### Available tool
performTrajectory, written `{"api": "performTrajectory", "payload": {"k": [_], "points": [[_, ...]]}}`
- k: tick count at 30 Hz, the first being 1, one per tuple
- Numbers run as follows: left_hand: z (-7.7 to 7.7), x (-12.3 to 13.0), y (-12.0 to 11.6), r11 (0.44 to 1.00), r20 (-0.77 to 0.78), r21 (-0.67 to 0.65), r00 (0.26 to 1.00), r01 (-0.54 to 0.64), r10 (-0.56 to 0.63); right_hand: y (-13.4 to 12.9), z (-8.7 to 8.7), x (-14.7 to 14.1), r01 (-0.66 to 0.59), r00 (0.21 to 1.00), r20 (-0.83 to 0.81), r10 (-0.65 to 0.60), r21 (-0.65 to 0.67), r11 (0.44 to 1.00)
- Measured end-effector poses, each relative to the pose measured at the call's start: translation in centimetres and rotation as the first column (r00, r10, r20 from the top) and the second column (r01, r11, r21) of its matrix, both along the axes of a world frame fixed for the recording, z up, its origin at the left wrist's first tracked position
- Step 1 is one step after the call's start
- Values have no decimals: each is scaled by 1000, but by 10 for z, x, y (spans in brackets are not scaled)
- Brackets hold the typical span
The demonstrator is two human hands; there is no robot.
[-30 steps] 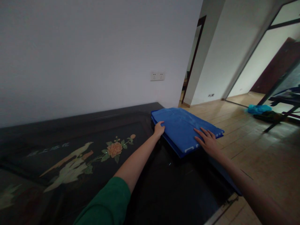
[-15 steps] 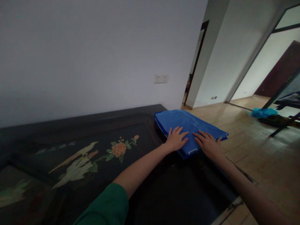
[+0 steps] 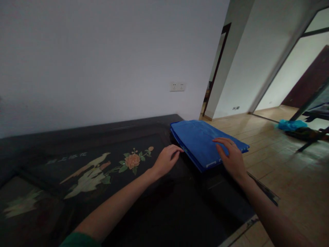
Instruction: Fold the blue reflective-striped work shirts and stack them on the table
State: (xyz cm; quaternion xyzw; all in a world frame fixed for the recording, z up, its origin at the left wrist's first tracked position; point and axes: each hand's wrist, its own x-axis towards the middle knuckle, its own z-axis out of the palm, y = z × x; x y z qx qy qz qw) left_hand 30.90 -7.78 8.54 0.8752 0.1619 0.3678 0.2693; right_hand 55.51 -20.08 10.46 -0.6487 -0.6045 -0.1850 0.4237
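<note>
Green sleeve (image 3: 80, 240): seen at the bottom edge, on the left arm. Bench (image 3: 164, 209): dark, glossy, its near right edge bordered by a pale strip; a broad stretch of bare surface is left between the two forearms. Bird-and-flower decoration (image 3: 132, 161): set in the bench top, pale birds and a pink bloom with green leaves, placed to the left of the left hand (image 3: 166, 159).

Left hand: held low at the left edge of the blue folded cloth (image 3: 199, 139), fingers gently bent, a narrow gap kept between thumb and fingers; whether the edge is touched by the fingertips cannot be told. Right hand (image 3: 232, 159): placed over the cloth's near right side, thumb and fingers parted widely, nothing gripped; contact cannot be made out.

Blue folded cloth: laid flat in layers at the bench's far right end, one corner pointed toward the person, white marks along the near right edge. Its right corner is seen against the floor (image 3: 293, 161); whether the bench edge is overhung cannot be told.

Wall (image 3: 89, 61): met by the bench's far edge; a double socket (image 3: 177, 86) is mounted above. Tiled floor: extended rightward past the bench. Blue plastic (image 3: 291, 124): left on the floor, far right.
</note>
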Motion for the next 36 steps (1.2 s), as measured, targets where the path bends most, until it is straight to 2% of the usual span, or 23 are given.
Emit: {"api": "performTrajectory", "payload": {"k": [2,4,8,11,15,18,21,25,29,31,36], "points": [[-10,-50,-5,996,-79,-69,996,-52,47,5,-9,-41,-172,984,-54,171,-8,985],[-22,-97,-13,984,-194,-110,974,-141,118,12,-24,-87,-347,933,-119,340,-47,937],[-38,-170,-40,937,-320,-150,912,-316,256,20,-55,-180,-617,785,-218,580,-181,766],[-41,-203,-66,911,-311,-150,893,-384,326,18,-65,-239,-686,727,-239,643,-301,663],[-48,-224,-94,891,-270,-135,881,-434,388,10,-71,-292,-707,700,-278,658,-400,583],[-59,-230,-102,890,-322,-78,856,-449,404,3,-77,-311,-730,682,-357,639,-397,557],[-65,-233,-103,915,-410,54,827,-400,385,-4,-85,-314,-769,639,-426,641,-355,531],[-65,-235,-101,942,-517,175,788,-286,335,-6,-94,-309,-832,555,-492,671,-336,441],[-61,-239,-101,942,-541,165,771,-294,335,-2,-93,-305,-896,443,-604,663,-278,346],[-59,-241,-101,953,-545,135,783,-272,301,-1,-92,-304,-912,409,-646,644,-262,316],[-56,-243,-102,980,-529,85,825,-180,198,-1,-93,-302,-904,427,-613,665,-303,301]]}}
